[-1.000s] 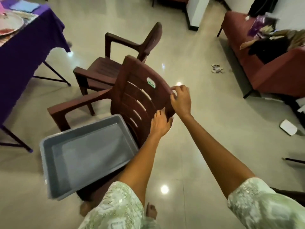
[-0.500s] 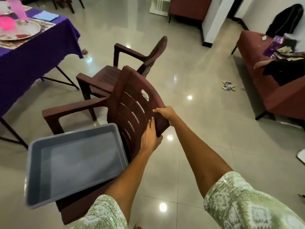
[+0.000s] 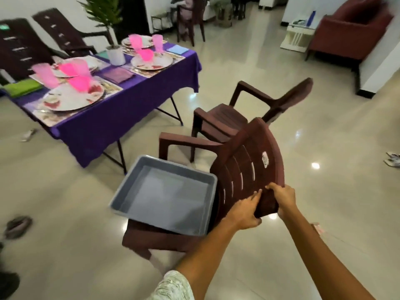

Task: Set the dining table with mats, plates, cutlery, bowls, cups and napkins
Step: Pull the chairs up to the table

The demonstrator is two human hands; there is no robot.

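A brown plastic chair [image 3: 246,167] stands in front of me with its back towards me. My left hand [image 3: 243,211] and my right hand [image 3: 284,199] both grip the top edge of its backrest. An empty grey tub [image 3: 138,180] lies on the chair's seat. At the upper left, the dining table [image 3: 104,124] wears a purple cloth. It carries mats, white plates [image 3: 73,97], pink cups [image 3: 44,75], pink bowls and folded napkins [image 3: 20,87].
A second brown chair [image 3: 249,113] stands just beyond mine, beside the table's corner. Two dark chairs [image 3: 23,48] sit behind the table, with a potted plant [image 3: 115,54] on it. A maroon sofa [image 3: 350,29] is at the upper right. Sandals lie on the glossy floor.
The view has swung up and left, bringing the whole set table into sight. Both hands still hold the chair back, which now sits further right in view with the tub on its seat.
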